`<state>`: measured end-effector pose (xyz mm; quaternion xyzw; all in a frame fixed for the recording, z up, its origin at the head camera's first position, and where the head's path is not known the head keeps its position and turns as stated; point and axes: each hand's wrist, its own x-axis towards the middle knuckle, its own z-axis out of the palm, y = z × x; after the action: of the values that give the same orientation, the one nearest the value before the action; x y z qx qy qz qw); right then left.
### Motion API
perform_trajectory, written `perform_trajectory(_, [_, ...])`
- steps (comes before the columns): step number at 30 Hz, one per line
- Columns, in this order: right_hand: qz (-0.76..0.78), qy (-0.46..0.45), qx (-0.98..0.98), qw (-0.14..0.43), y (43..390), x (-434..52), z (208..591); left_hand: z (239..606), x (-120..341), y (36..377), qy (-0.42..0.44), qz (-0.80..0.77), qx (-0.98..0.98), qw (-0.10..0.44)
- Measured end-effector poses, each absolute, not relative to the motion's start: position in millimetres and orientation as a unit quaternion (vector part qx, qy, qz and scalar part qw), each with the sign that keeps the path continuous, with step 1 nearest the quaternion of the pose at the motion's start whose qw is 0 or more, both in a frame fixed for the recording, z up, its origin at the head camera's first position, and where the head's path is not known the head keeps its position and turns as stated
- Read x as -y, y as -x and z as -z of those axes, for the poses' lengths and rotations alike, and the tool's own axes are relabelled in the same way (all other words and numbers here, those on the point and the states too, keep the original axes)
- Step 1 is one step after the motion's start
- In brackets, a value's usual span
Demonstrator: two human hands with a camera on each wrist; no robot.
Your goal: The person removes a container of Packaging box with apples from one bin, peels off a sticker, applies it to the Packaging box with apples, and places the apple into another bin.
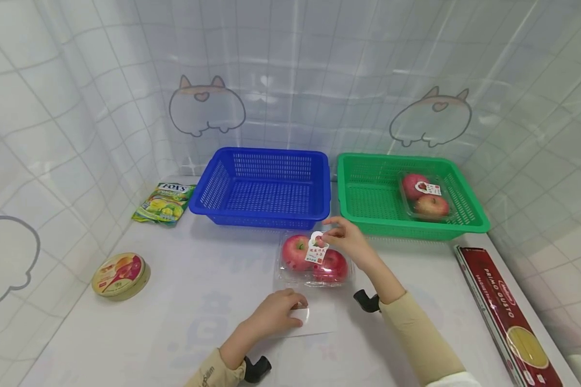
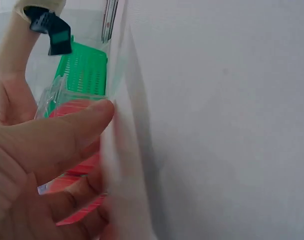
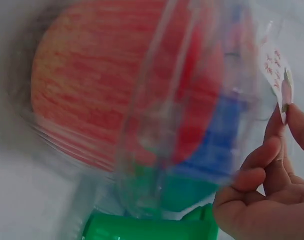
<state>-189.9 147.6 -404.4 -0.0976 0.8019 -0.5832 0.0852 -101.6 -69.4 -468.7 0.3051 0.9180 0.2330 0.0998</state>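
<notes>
A clear plastic box (image 1: 287,275) with two red apples lies in front of the baskets. My right hand (image 1: 349,243) pinches a white label (image 1: 316,255) with an apple picture and red writing at the box's lid. In the right wrist view, thumb and forefinger hold the edge of the label (image 3: 277,67), which stands up from the plastic; an apple (image 3: 107,85) fills much of that view. Nearer the table's front, my left hand (image 1: 278,313) rests its fingertips on a white sheet (image 1: 319,321), beside a glossy patch. The left thumb (image 2: 87,120) touches the sheet's edge.
A blue basket (image 1: 266,221) stands behind the box. Right of it, a green basket (image 1: 397,230) holds another box of apples (image 1: 431,206). A yellow-green candy bag (image 1: 165,203) and a round tin (image 1: 120,275) lie left; a red spaghetti box (image 1: 505,317) lies right.
</notes>
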Motion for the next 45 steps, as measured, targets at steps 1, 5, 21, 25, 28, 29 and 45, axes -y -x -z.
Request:
perform_trajectory(1, [0.581, 0.101, -0.803, 0.086, 192.5, -146.4, 406.1, 468.2, 69.2, 100.9, -0.306, -0.226, -0.92, 0.091])
perform_trajectory(5, [0.563, 0.111, -0.815, 0.082, 198.5, -142.2, 412.0, 460.1, 70.6, 98.1, -0.315, -0.219, -0.92, 0.082])
perform_trajectory(21, [0.578, 0.188, -0.79, 0.081, 201.1, -136.9, 415.0, 426.6, 61.7, 118.3, -0.308, -0.311, -0.888, -0.142])
perform_trajectory(25, [0.59, 0.2, -0.778, 0.083, 200.9, -137.0, 414.1, 430.6, 59.1, 124.8, -0.287, -0.307, -0.896, -0.144])
perform_trajectory(28, [0.58, 0.209, -0.785, 0.065, 200.9, -137.6, 416.0, 433.0, 58.1, 128.2, -0.28, -0.284, -0.908, -0.13])
perform_trajectory(29, [0.57, 0.209, -0.792, 0.056, 201.0, -137.6, 416.7, 433.2, 57.9, 129.2, -0.281, -0.277, -0.91, -0.128])
perform_trajectory(45, [0.319, 0.164, -0.926, -0.114, 195.9, -128.1, 427.2, 438.4, 48.0, 153.1, -0.274, -0.153, -0.94, -0.132])
